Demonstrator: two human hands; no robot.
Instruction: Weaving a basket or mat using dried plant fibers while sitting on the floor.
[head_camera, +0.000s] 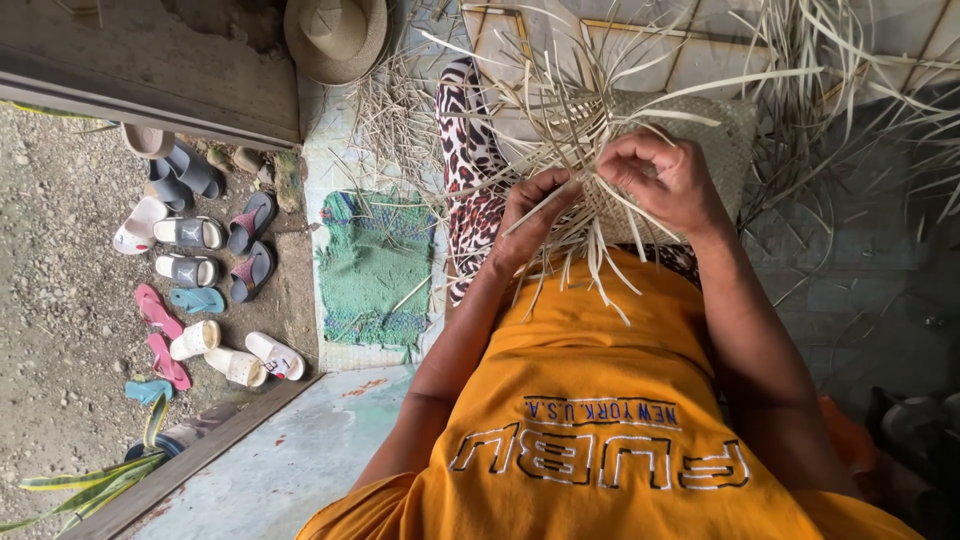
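We see both hands at a half-woven straw mat (700, 140) on the lap: the left hand (530, 220) grips loose pale strips (590, 250), while the right hand (665, 180) pinches one strip. A green mat (375, 265) lies beside.

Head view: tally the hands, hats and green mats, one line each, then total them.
Hands: 2, the left hand and right hand, both pinching straw strips
Hats: 1, the hat
Green mats: 1, the green mat
Total: 4
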